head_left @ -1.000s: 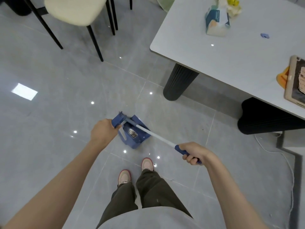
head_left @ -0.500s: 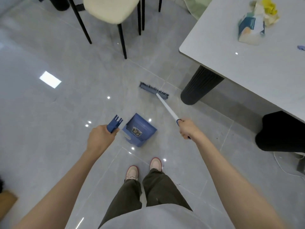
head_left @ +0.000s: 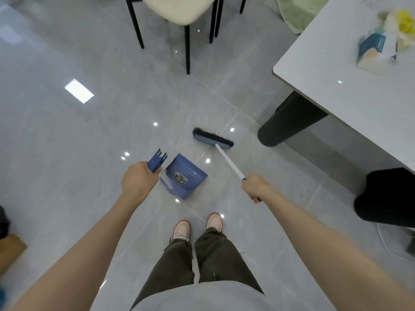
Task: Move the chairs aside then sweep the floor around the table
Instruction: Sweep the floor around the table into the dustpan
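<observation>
A blue dustpan stands on the grey tiled floor just ahead of my feet. My left hand grips the top of its upright handle. My right hand grips the white handle of a blue broom, whose bristle head rests on the floor beyond the dustpan, between it and the table's dark ribbed leg. The white table fills the upper right. A cream chair with black legs stands at the top centre, apart from the table.
On the table lie a tissue pack and something yellow. A black object sits under the table at right, with a white fan base below it. A green cloth lies at top. A brown box is at left.
The broom head left the dustpan and swung out onto the floor toward the table leg. My right hand moved forward with it. My left hand stayed on the dustpan handle.
</observation>
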`<state>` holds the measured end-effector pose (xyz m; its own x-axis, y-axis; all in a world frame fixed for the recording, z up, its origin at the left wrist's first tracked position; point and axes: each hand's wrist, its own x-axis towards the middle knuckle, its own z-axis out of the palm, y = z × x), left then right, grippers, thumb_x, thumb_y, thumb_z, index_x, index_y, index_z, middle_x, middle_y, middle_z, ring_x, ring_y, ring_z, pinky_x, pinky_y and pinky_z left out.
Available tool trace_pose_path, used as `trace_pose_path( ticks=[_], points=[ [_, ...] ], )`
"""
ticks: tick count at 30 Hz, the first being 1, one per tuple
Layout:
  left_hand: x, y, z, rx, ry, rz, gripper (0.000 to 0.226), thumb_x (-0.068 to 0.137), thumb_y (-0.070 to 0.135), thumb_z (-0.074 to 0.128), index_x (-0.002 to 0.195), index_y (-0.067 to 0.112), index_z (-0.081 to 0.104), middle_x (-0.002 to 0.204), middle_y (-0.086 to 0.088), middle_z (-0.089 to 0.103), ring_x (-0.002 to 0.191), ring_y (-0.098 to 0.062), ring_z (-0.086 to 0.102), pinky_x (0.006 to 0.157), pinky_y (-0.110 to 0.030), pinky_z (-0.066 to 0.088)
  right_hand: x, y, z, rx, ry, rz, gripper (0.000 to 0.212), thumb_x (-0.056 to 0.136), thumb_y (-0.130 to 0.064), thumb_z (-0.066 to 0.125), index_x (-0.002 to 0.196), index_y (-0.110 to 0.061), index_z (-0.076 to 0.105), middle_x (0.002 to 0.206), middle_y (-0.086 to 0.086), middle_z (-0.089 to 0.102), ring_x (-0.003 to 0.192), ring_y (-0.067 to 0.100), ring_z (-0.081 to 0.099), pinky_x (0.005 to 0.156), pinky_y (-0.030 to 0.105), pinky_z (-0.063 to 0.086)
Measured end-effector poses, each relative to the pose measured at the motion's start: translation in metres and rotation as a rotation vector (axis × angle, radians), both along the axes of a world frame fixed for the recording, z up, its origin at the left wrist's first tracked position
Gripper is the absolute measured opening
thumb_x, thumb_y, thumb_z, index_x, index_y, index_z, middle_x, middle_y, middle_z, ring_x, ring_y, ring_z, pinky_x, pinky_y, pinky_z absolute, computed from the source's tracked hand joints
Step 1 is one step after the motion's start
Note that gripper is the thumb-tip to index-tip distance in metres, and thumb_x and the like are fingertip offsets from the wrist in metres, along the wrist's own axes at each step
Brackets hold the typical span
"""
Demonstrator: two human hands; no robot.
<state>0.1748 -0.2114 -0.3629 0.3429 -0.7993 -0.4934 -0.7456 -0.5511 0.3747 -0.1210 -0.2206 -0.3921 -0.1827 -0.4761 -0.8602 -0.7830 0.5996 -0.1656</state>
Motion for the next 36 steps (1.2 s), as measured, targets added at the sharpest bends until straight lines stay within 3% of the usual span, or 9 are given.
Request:
trace_pose_path(
  ticks=[9,15,17,18,19,20,24,33,36],
  points=[
    [0.018,-0.001,0.003,-0.011,0.040,-0.030,0.033,0.091,0.030,0.058,0.068,0.006,0.054,0.056,-0.003,0.051,0.056,-0.022,0.050,0.044,-0.021,0.030,0.004,0.026,0.077,0.266,-0.259,-0.281,0.029,0.089,-0.010,0.044,0.063,-0.016,0.034,0.047,-0.002,0.029,0.030,0.007,0.017,0.032,0.011,0.015],
    [0.035,0.014,0.006,-0.048,0.074,-0.058,0.036,0.090,0.030,0.059,0.062,0.010,0.051,0.056,-0.004,0.052,0.057,-0.025,0.052,0.048,-0.025,0.034,0.012,0.024,0.113,0.149,-0.235,-0.288,0.010,0.090,-0.010,0.043,0.087,-0.010,0.052,0.058,0.002,0.031,0.036,0.007,0.018,0.034,0.013,0.015],
    [0.044,0.017,0.010,-0.063,0.058,-0.069,0.037,0.090,0.032,0.059,0.062,0.010,0.051,0.058,-0.005,0.053,0.058,-0.026,0.053,0.051,-0.026,0.036,0.021,0.024,0.109,0.086,-0.208,-0.292,0.030,0.092,-0.011,0.041,0.112,-0.001,0.060,0.059,0.004,0.031,0.033,0.007,0.019,0.032,0.012,0.017],
    [0.049,0.017,0.012,-0.066,0.046,-0.075,0.037,0.091,0.033,0.059,0.062,0.010,0.051,0.059,-0.006,0.054,0.059,-0.026,0.053,0.053,-0.026,0.036,0.023,0.023,0.103,0.063,-0.204,-0.326,0.045,0.093,-0.011,0.039,0.127,0.018,0.036,0.059,0.004,0.030,0.031,0.007,0.019,0.032,0.011,0.016],
    [0.055,0.018,0.014,-0.067,0.038,-0.076,0.037,0.091,0.033,0.059,0.062,0.010,0.051,0.060,-0.006,0.054,0.060,-0.026,0.053,0.054,-0.026,0.037,0.032,0.021,0.104,0.051,-0.212,-0.342,0.008,0.093,-0.011,0.039,0.097,-0.017,0.037,0.060,0.004,0.029,0.029,0.008,0.018,0.033,0.011,0.016],
    [0.062,0.019,0.015,-0.070,0.033,-0.075,0.037,0.090,0.033,0.059,0.062,0.011,0.050,0.060,-0.006,0.054,0.060,-0.027,0.053,0.055,-0.027,0.037,0.038,0.020,0.098,0.020,-0.218,-0.372,0.019,0.093,-0.010,0.038,0.104,-0.011,0.054,0.060,0.003,0.028,0.028,0.008,0.018,0.033,0.011,0.015],
    [0.089,0.024,0.015,-0.066,0.005,-0.081,0.038,0.090,0.033,0.059,0.059,0.012,0.049,0.058,-0.003,0.053,0.061,-0.026,0.054,0.051,-0.025,0.035,0.064,0.011,0.066,-0.057,-0.179,-0.429,0.026,0.096,-0.009,0.036,0.070,-0.012,0.038,0.059,0.005,0.031,0.025,0.010,0.023,0.033,0.009,0.017],
    [0.119,0.047,-0.006,-0.018,-0.026,-0.092,0.035,0.090,0.032,0.059,0.065,0.010,0.052,0.053,0.001,0.048,0.057,-0.021,0.050,0.044,-0.019,0.031,0.109,0.055,-0.003,-0.051,-0.043,-0.234,0.025,0.097,-0.010,0.035,0.102,0.001,0.057,0.061,0.012,0.047,0.041,0.019,0.041,0.038,0.019,0.031],
    [0.120,0.043,-0.007,-0.005,0.011,-0.041,0.038,0.091,0.031,0.058,0.060,0.013,0.047,0.054,0.002,0.047,0.061,-0.023,0.052,0.045,-0.020,0.030,0.117,0.073,0.010,0.025,-0.081,-0.227,0.021,0.097,-0.012,0.038,0.091,-0.001,0.054,0.058,0.010,0.042,0.038,0.017,0.036,0.038,0.018,0.028]
  ],
)
